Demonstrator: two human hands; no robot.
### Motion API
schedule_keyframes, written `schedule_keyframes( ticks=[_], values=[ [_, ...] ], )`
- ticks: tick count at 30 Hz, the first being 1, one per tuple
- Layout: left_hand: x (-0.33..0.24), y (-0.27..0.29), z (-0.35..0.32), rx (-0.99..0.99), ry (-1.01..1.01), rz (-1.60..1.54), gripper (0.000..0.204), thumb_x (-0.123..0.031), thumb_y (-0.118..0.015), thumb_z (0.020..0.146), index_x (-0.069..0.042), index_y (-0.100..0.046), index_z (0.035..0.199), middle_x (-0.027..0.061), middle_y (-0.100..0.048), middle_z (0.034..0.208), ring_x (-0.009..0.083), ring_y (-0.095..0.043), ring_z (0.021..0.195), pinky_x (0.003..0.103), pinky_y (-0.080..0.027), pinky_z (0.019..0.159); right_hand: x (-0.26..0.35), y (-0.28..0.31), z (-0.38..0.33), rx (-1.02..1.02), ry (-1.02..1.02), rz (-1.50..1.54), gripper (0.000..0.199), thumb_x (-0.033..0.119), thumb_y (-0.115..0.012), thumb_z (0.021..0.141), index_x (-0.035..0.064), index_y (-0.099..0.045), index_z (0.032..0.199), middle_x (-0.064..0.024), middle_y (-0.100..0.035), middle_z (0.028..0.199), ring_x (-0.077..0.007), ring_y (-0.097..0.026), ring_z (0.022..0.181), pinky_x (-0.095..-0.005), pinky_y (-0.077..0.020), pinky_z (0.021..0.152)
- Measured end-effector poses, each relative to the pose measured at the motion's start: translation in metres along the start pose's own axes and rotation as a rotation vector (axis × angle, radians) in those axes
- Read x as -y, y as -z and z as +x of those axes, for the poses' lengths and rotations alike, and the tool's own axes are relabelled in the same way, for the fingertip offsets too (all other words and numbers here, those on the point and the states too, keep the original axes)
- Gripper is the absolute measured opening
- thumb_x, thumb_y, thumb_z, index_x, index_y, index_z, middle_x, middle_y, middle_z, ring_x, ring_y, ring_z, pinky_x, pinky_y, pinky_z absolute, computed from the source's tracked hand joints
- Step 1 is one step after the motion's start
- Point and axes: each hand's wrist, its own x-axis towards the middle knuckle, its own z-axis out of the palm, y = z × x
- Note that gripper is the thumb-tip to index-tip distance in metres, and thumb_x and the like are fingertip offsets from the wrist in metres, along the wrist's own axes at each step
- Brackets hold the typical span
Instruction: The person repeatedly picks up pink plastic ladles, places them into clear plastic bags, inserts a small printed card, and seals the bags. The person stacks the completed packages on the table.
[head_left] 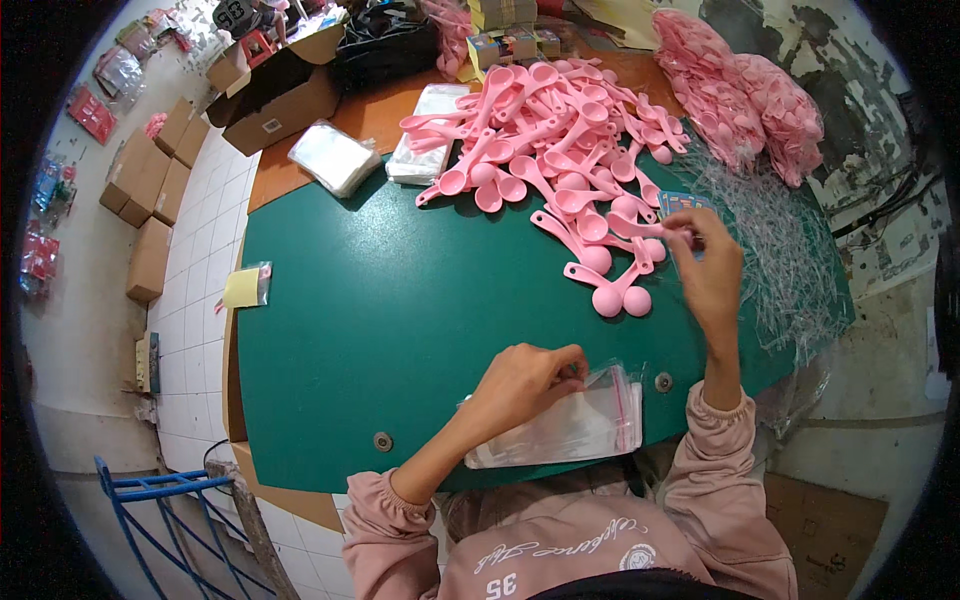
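At the table's near edge lies a stack of clear plastic bags (560, 430) with a reddish strip along one end. My left hand (528, 382) rests over it, thumb and fingers pinched at the raised edge of the top bag. My right hand (712, 258) reaches out to the right side of the pile, its fingers closed on the handle end of a pink measuring spoon (632, 226). Many more pink spoons (580, 130) lie heaped at the far middle of the table. Blue printed cards (684, 202) sit partly behind my right hand.
Shredded clear plastic strips (775, 240) cover the table's right side, below bagged pink spoons (740, 95). Two bag stacks (335, 158) lie at the back left. An open carton (275, 105) stands beyond. A small packet (247, 287) is at the left edge; a blue metal frame (165, 490) stands lower left.
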Motion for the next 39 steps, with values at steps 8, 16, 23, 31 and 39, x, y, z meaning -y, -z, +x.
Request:
schedule_keyframes(
  ticks=[8,16,23,31,39],
  values=[
    [0.013,0.002,-0.002,-0.086,-0.264,-0.01,0.025,-0.012,-0.063,0.076,-0.008,-0.061,0.101,0.012,-0.063,0.088,0.0265,-0.062,0.079,0.032,-0.048,0.07,0.029,0.015,-0.02,0.053,0.017,0.651,0.016,0.002,-0.061,0.079,0.0009,-0.055,0.093,-0.0029,-0.057,0.081,-0.0079,-0.053,0.068,-0.0206,-0.0435,0.058],
    [0.016,0.022,-0.001,0.051,-0.077,-0.451,0.016,-0.007,-0.057,0.083,0.0,-0.055,0.096,0.0112,-0.064,0.094,0.0178,-0.062,0.083,0.028,-0.049,0.072,0.009,0.025,-0.031,0.158,-0.163,0.464,0.009,0.005,-0.06,0.08,0.0022,-0.055,0.088,-0.0005,-0.056,0.07,-0.0051,-0.051,0.06,-0.0188,-0.0416,0.053],
    [0.028,0.057,-0.005,-0.339,0.166,-0.904,0.022,-0.009,-0.062,0.081,-0.004,-0.049,0.098,0.0132,-0.065,0.084,0.0116,-0.062,0.076,0.024,-0.049,0.07,0.009,-0.021,-0.009,0.074,-0.073,0.404,0.013,0.007,-0.06,0.082,0.0004,-0.056,0.092,-0.0041,-0.06,0.071,-0.0067,-0.056,0.06,-0.0199,-0.0445,0.053],
    [0.034,0.069,-0.002,-0.327,0.192,-0.762,0.033,-0.009,-0.063,0.08,0.002,-0.05,0.109,0.0103,-0.065,0.084,0.0111,-0.06,0.078,0.023,-0.046,0.072,0.032,-0.053,0.002,0.137,0.078,0.525,0.018,0.01,-0.063,0.08,0.0011,-0.051,0.09,-0.0046,-0.06,0.07,-0.0066,-0.056,0.061,-0.0208,-0.0463,0.054],
    [0.03,0.065,0.007,-0.342,0.08,-0.694,0.034,-0.022,-0.055,0.087,0.002,-0.053,0.111,0.005,-0.062,0.086,0.0084,-0.057,0.076,0.023,-0.046,0.07,0.037,-0.069,-0.007,0.313,0.071,0.532,0.018,0.009,-0.064,0.079,0.0011,-0.048,0.085,-0.004,-0.056,0.064,-0.0069,-0.054,0.058,-0.021,-0.0454,0.053]
  ],
)
